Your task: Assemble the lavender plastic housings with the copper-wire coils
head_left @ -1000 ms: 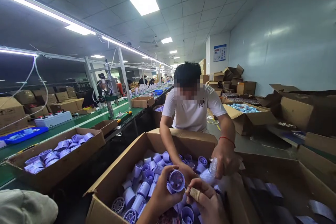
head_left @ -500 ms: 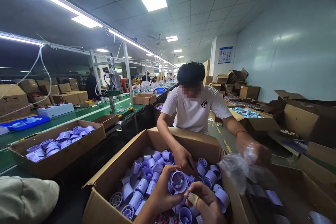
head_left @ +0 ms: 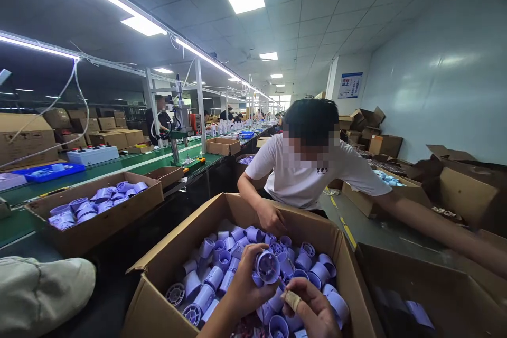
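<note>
Lilac plastic cylindrical housing (head_left: 268, 267), grille end toward camera, held in left hand (head_left: 247, 288), fingers curled around its body, above open cardboard box (head_left: 166, 269) heaped with like housings (head_left: 222, 266). Right hand (head_left: 312, 309), bandaged fingertip (head_left: 293, 301), loosely closed just below housing, thumb near its rim; contact unclear. Co-worker in white T-shirt (head_left: 304, 174) leans over box's far side, one hand (head_left: 273, 220) at box rim.

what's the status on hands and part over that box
Left hand gripping lavender cylinder part over the cardboard box. Right hand at its lower edge, bandaged finger forward. Co-worker's hand inside the far end.
</note>
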`<state>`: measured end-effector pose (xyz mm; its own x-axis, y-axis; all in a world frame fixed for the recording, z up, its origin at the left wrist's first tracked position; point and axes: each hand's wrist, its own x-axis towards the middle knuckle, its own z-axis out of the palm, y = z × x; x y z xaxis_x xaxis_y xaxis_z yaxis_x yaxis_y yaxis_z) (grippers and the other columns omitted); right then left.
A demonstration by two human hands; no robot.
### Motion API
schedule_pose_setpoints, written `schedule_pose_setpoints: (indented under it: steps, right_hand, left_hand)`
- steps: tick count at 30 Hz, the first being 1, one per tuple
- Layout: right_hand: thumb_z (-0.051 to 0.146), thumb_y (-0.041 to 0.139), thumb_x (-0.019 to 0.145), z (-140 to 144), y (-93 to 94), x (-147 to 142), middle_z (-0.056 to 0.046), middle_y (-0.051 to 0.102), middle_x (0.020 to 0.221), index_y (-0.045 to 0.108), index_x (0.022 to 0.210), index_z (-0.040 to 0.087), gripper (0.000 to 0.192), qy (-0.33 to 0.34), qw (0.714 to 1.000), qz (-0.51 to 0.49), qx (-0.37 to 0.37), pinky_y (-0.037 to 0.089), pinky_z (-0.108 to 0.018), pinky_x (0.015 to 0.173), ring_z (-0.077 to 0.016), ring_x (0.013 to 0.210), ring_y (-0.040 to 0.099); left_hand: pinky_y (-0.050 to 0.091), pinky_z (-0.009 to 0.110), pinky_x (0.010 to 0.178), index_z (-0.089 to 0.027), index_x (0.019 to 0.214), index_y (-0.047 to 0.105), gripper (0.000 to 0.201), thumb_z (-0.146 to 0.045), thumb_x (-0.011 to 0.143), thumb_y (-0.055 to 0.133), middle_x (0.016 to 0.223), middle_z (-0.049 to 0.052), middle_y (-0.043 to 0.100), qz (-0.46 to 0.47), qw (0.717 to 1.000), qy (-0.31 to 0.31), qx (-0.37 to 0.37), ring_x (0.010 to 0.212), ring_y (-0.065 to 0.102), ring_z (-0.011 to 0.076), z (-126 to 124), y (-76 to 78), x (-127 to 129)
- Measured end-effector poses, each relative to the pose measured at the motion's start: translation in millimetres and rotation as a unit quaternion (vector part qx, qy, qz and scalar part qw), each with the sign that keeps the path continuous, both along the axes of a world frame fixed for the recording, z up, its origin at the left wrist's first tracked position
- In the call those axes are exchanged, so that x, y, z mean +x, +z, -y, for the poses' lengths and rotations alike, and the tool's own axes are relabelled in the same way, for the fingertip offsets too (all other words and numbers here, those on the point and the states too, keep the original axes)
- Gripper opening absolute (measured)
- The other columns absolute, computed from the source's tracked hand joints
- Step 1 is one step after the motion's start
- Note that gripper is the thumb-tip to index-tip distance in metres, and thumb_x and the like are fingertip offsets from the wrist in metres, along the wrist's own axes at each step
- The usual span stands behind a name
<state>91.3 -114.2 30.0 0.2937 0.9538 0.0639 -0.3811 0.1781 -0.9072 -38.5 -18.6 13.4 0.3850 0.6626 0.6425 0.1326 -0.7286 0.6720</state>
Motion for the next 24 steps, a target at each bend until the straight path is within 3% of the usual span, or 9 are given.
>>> schedule_pose_setpoints:
  steps: [9,12,15,19,24]
  right_hand:
    - [0.053,0.079,0.058,-8,-13.5,8,-0.002,0.066,0.064,0.072,0.077,0.019,0.04,-0.014,0.999,0.03,-0.007,0.049,-0.023,0.053,-0.0133,0.055,0.057]
    - [0.056,0.077,0.059,-13,-20.4,11,-0.007,0.072,0.076,0.072,0.082,0.019,0.044,0.009,0.997,0.078,-0.008,0.055,-0.028,0.066,-0.0211,0.072,0.067]
    - [0.057,0.073,0.065,-16,-31.2,11,-0.008,0.074,0.084,0.07,0.094,0.021,0.046,-0.059,0.987,0.152,0.001,0.056,-0.032,0.075,-0.0256,0.085,0.069]
    - [0.051,0.066,0.076,-19,-47.7,14,-0.008,0.074,0.091,0.07,0.094,0.026,0.031,-0.147,0.936,0.317,0.042,0.056,-0.033,0.075,-0.0259,0.084,0.069]
    - [0.037,0.056,0.087,-20,-55.2,18,-0.007,0.068,0.095,0.07,0.098,0.031,0.019,-0.21,0.827,0.504,0.132,0.052,-0.037,0.08,-0.0252,0.089,0.064]
  left_hand:
    - [0.046,0.043,0.092,-0.023,0.107,0.047,0.06,-0.003,0.054,0.066,0.117,0.009,0.055,-0.014,0.999,-0.027,0.038,0.11,0.051,0.0277,-1,-5.1,1]
    - [0.046,0.043,0.091,-0.023,0.103,0.049,0.057,-0.002,0.052,0.064,0.116,0.009,0.057,-0.053,0.998,-0.025,0.03,0.109,0.05,0.0283,2,-2.3,2]
    - [0.046,0.043,0.09,-0.022,0.103,0.05,0.053,-0.005,0.055,0.066,0.116,0.009,0.058,-0.075,0.996,-0.025,0.034,0.108,0.05,0.0278,3,-0.2,4]
    - [0.045,0.044,0.091,-0.023,0.102,0.05,0.051,-0.006,0.057,0.067,0.115,0.009,0.059,-0.086,0.995,-0.032,0.047,0.106,0.051,0.0273,5,-0.8,6]
    - [0.045,0.041,0.093,-0.022,0.101,0.048,0.053,-0.003,0.055,0.067,0.115,0.008,0.057,-0.076,0.995,-0.057,0.024,0.107,0.052,0.0259,8,-3.6,8]
